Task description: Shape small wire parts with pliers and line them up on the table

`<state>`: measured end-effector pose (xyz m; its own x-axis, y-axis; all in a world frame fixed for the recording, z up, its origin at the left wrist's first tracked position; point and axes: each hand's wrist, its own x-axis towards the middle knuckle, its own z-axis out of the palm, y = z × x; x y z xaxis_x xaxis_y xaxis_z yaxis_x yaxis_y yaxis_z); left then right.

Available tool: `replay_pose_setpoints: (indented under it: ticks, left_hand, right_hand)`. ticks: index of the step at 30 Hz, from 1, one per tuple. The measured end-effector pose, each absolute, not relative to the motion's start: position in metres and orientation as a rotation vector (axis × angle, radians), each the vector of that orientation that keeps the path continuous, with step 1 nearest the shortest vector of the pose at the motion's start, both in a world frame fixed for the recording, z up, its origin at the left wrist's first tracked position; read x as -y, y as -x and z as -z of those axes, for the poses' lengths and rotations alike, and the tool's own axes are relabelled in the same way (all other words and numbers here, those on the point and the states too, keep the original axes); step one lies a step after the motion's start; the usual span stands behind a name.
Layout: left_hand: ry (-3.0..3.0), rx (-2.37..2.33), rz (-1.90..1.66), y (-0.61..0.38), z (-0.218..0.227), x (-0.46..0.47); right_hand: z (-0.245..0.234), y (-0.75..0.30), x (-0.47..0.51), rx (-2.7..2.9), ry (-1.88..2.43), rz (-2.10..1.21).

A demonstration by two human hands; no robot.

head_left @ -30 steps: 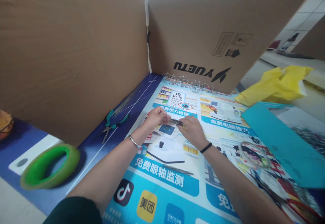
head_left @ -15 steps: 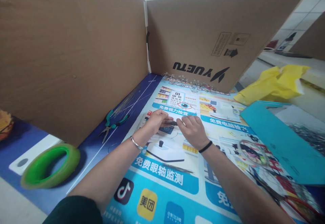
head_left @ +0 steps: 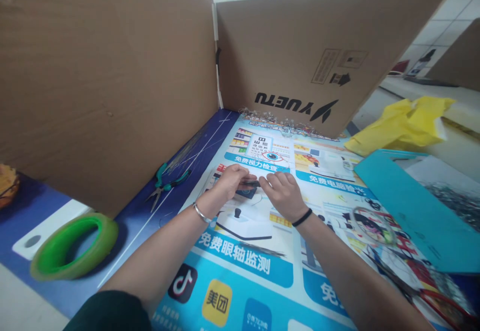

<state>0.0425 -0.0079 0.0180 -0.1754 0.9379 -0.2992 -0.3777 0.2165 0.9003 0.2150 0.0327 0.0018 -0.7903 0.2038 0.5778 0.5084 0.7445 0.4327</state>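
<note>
Over the printed poster sheet [head_left: 258, 268], my left hand [head_left: 231, 180] is closed, thumb and fingers pinching a small, thin dark piece [head_left: 252, 184]. It is too small for me to name. My right hand [head_left: 282, 195] meets it from the other side, fingers curled and fingertips at the piece's right end; what they grip is partly hidden. Just below the hands, a few thin dark strands [head_left: 262, 249] lie on the sheet. Teal-handled pliers [head_left: 167, 185] rest to the left with their jaws toward me.
Cardboard panels [head_left: 150, 71] stand left and behind. A green tape roll [head_left: 75, 246] lies at front left. On the right are a clear ring-shaped coil [head_left: 373, 226], red-handled scissors [head_left: 423, 293], a blue box [head_left: 408, 211] holding dark thin pieces, and a yellow bag [head_left: 401, 123].
My right hand has shifted very slightly left, closer to my left hand. The dark piece stays between them, and nothing else has visibly moved.
</note>
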Motion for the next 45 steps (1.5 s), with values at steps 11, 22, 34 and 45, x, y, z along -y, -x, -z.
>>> replay_pose_setpoints:
  ticks: [11, 22, 34, 45]
  left_hand:
    - [-0.625, -1.231, -1.308, -0.0421, -0.0170, 0.0079]
    - [-0.623, -1.218, -1.303, -0.0407, -0.0165, 0.0072]
    - [-0.635, -1.246, -1.288, -0.0404, -0.0146, 0.0058]
    - [-0.655, -1.271, -1.268, -0.0400, -0.0122, 0.0051]
  right_hand:
    - [-0.0008, -0.2143, -0.0339, 2.469, 0.535, 0.707]
    - [-0.0012, -0.2138, -0.0334, 2.475, 0.532, 0.752]
    - [-0.0006, -0.2127, -0.0327, 2.489, 0.551, 0.666]
    - [-0.0016, -0.2104, -0.0315, 2.501, 0.578, 0.705]
